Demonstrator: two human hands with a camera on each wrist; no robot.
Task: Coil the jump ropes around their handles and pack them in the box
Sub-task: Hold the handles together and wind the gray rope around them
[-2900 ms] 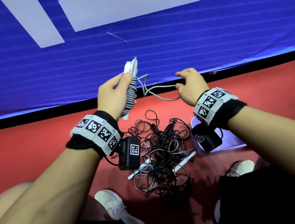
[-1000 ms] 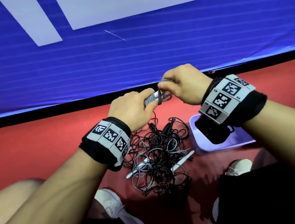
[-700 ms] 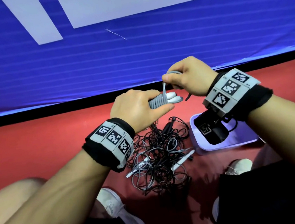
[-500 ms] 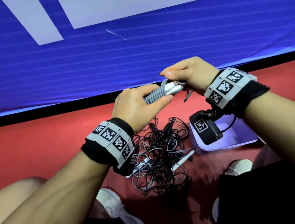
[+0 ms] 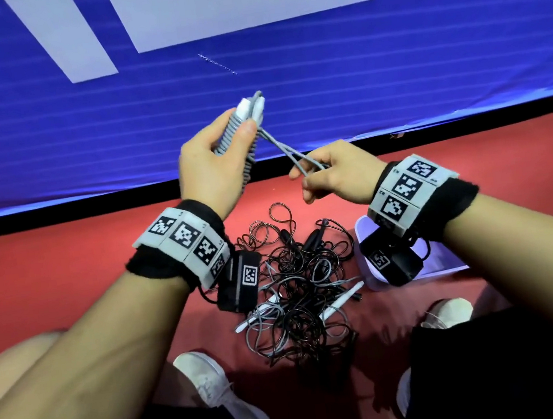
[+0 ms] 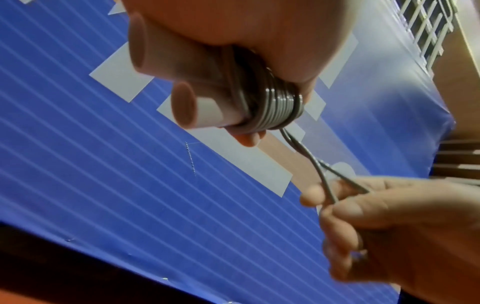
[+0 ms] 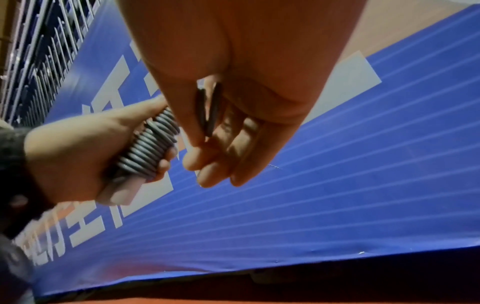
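Since the previous frame the hands have drawn apart, the left hand [image 5: 210, 168] raising the coiled handles [image 5: 246, 116] upright. Left fingers are clamped around the coil; the right hand [image 5: 340, 174] pinches the grey rope's [image 5: 283, 146] loose loop. The box [image 5: 447, 267] sits on the red floor [image 5: 51, 269] beside the tangled ropes [image 5: 297, 286].

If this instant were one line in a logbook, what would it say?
left hand: grips coiled white handles | right hand: pinches grey rope loop taut | tangled ropes: on floor | box: nothing visible inside

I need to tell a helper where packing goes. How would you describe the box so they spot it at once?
On the red floor below the blue banner, look right of the tangled rope pile. The box sits under the right hand's wrist, the only pale lilac thing there.
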